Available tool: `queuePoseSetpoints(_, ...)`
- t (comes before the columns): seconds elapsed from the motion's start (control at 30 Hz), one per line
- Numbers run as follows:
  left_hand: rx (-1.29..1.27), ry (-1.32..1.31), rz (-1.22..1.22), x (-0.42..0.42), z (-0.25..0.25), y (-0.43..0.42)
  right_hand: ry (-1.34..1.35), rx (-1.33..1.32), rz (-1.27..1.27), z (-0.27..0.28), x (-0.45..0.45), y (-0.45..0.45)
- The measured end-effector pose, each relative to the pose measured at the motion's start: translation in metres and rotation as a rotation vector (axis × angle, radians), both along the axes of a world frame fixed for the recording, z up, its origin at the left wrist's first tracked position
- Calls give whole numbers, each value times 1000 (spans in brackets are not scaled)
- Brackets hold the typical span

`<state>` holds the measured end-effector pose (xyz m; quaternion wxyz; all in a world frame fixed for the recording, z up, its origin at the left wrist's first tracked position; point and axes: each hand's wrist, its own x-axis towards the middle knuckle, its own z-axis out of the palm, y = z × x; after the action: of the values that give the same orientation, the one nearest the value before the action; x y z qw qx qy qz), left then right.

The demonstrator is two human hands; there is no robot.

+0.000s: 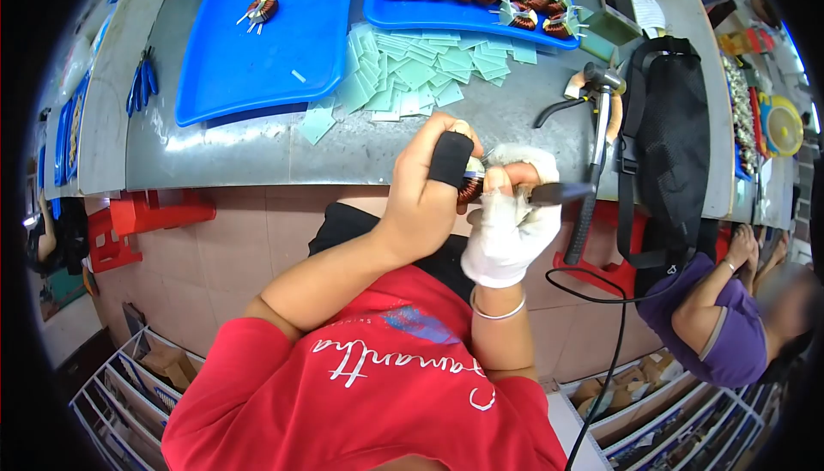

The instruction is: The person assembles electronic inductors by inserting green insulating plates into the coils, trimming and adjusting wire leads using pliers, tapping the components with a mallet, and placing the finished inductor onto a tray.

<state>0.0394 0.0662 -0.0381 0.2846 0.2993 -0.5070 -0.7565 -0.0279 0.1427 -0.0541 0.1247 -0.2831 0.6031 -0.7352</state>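
My left hand (427, 188), with a black wrap around its fingers, is closed on a copper-wound toroidal coil (470, 186) just in front of the bench edge. My right hand (512, 226) wears a white glove that leaves some fingertips bare. It grips a dark-handled tool (562, 194) that sticks out to the right; its working end is hidden by my fingers. Both hands meet at the coil, and my right fingertips are close to its side. Whether they touch the coil, I cannot tell.
Light green plates (412, 72) lie piled on the metal bench. One blue tray (266, 59) bears a few coils; another blue tray (472, 16) holds several rows. A hammer (605, 81), blue-handled pliers (142, 85) and a black bag (674, 128) lie around. A person in purple (721, 325) sits right.
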Motion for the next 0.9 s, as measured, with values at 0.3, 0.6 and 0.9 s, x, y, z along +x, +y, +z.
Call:
queuePoseSetpoints(0.3, 371, 202, -293, 5, 1, -26, -117, 202, -184, 0, -39, 3)
queuePoseSetpoints(0.6, -198, 64, -232, 9, -1, -38, 162, 459, 9, 8, -54, 21)
queuePoseSetpoints(0.9, -681, -82, -109, 6, -5, -37, 243, 576, 343, 43, -40, 38)
